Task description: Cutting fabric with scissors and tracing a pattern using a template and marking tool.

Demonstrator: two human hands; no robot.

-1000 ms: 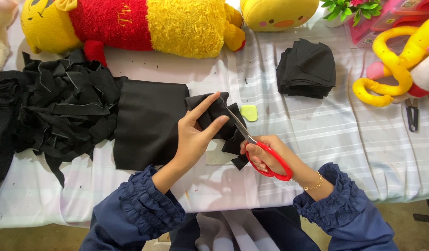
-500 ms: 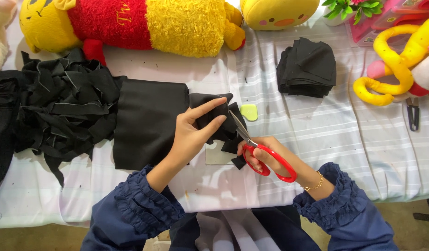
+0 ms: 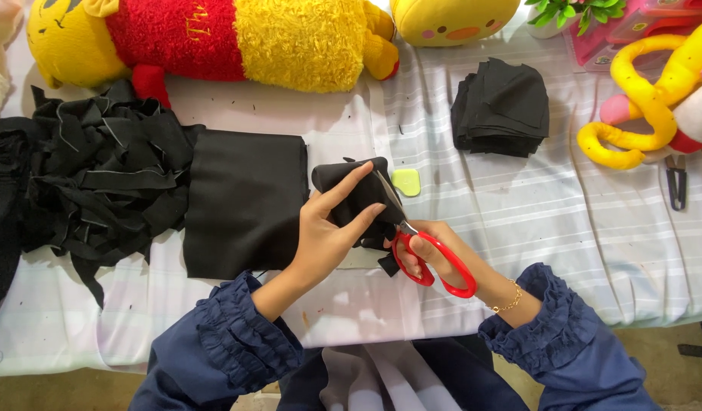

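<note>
Fingers (image 3: 343, 194) of the left hand (image 3: 324, 240) pinch a small folded black cloth piece (image 3: 354, 194) at the middle of the white striped cloth-covered counter (image 3: 533, 228), while the right hand (image 3: 431, 255) grips red-handled scissors (image 3: 431, 259) just beside it. Leftward lies a heap of black fabric strips (image 3: 100, 179); rightward, a stack of black squares (image 3: 503, 106).

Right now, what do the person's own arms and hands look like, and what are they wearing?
Both arms wear dark navy blue long sleeves that end in gathered, ruffled cuffs at the wrist. The left sleeve and the right sleeve match in colour and cut. The left hand is bare, with no glove or ring visible. The right hand is also bare; a thin gold chain bracelet circles its wrist.
</note>
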